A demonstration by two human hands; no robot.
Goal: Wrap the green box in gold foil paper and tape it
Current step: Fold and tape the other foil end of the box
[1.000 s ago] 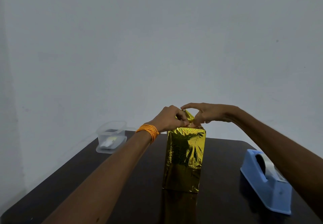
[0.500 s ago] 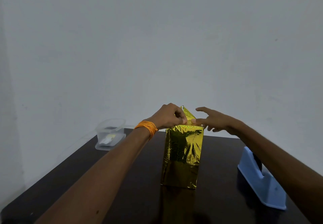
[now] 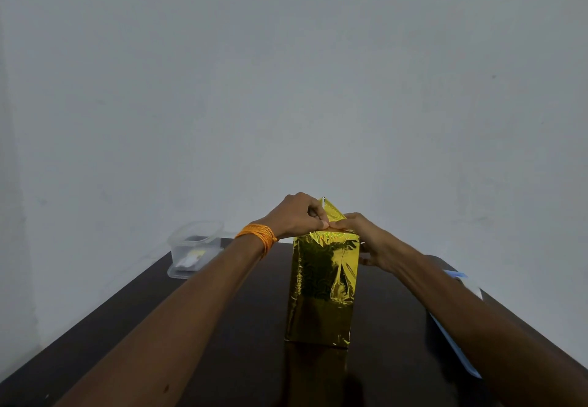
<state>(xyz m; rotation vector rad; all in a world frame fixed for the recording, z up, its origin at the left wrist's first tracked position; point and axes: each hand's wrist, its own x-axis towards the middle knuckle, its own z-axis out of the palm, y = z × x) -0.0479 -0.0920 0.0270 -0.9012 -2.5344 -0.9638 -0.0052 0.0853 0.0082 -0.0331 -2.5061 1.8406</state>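
Now, head view: the foil-wrapped box [image 3: 321,289] stands upright mid-table [image 3: 222,343]. My left grip [image 3: 299,216] pinches the raised foil flap [image 3: 332,211]; my right grip [image 3: 369,241] clasps its top right corner. I judge it light, slick and easily creased, so hold the corners gently.

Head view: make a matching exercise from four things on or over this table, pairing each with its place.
Things:
1 gold-wrapped box
2 clear container
3 blue tape dispenser
4 orange wristband

Places:
A worn on the left arm
B far left corner of the table
C upright at the table's middle
D partly hidden behind the right forearm

Pairs: 1-C, 2-B, 3-D, 4-A
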